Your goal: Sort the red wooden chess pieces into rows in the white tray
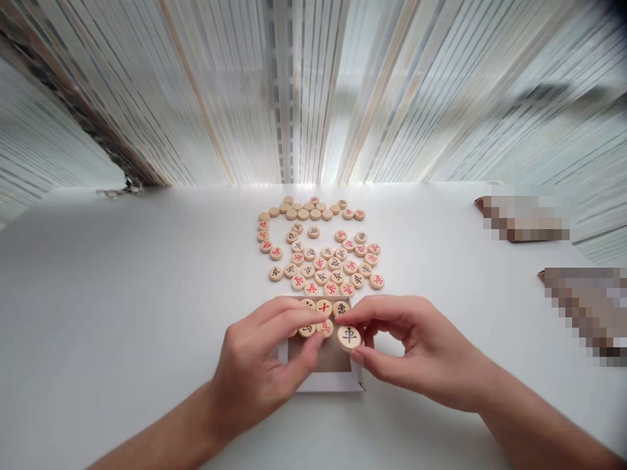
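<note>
A small white box (328, 383) with a brown inside stands on the table, holding round wooden xiangqi pieces at its far side. Thumb and fingertips of my left hand (267, 352) close around a red-marked xiangqi piece (324, 328) in the box's second row. Between the thumb and fingers of my right hand (409, 339) is a black-marked xiangqi piece (349, 336), tilted face-up over the right side of the box. Beyond it in the back row lie a red-marked piece (324, 307) and a black-marked piece (341, 309). My left fingers partly cover the box's left side.
Behind the box, many loose xiangqi pieces (322, 277) with red or black characters spread over the white table (147, 294). Several blank-looking pieces (303, 213) sit farther back. Vertical blinds (235, 98) hang past the far edge. Two blurred-out objects (529, 215) lie at the right.
</note>
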`<state>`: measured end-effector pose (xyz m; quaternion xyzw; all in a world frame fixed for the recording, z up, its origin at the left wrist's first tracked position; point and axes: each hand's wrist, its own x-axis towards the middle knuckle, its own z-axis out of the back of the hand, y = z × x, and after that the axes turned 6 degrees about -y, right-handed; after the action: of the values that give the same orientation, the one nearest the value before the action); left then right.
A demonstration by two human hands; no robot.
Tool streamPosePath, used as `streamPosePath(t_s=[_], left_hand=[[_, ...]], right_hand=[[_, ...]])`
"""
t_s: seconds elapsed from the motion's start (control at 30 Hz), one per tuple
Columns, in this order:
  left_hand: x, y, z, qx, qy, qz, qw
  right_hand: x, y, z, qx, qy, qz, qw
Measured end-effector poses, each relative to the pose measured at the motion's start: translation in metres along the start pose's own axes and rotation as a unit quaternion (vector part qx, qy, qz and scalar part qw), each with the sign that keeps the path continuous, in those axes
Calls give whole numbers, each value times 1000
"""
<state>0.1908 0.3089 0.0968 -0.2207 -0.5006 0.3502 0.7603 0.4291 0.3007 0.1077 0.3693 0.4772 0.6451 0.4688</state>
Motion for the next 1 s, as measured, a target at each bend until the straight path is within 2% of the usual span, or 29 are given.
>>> streamPosePath(t_s=[0.1, 0.2, 0.27, 0.7, 1.0], left_hand=[[3, 9, 5, 12, -29, 70, 997], [4, 18, 6, 10, -50, 135, 990], [4, 22, 5, 8, -51, 156, 986], [3, 25, 2, 5, -29, 192, 981], [2, 26, 1, 3, -19, 195, 981]], right_hand=[[1, -3, 3, -101, -25, 70, 992], [1, -5, 5, -174, -37, 90, 980], [0, -4, 5, -202, -41, 98, 974], [-4, 1, -5, -292, 46, 129, 947], [-11, -10, -12, -357, 27, 164, 919]])
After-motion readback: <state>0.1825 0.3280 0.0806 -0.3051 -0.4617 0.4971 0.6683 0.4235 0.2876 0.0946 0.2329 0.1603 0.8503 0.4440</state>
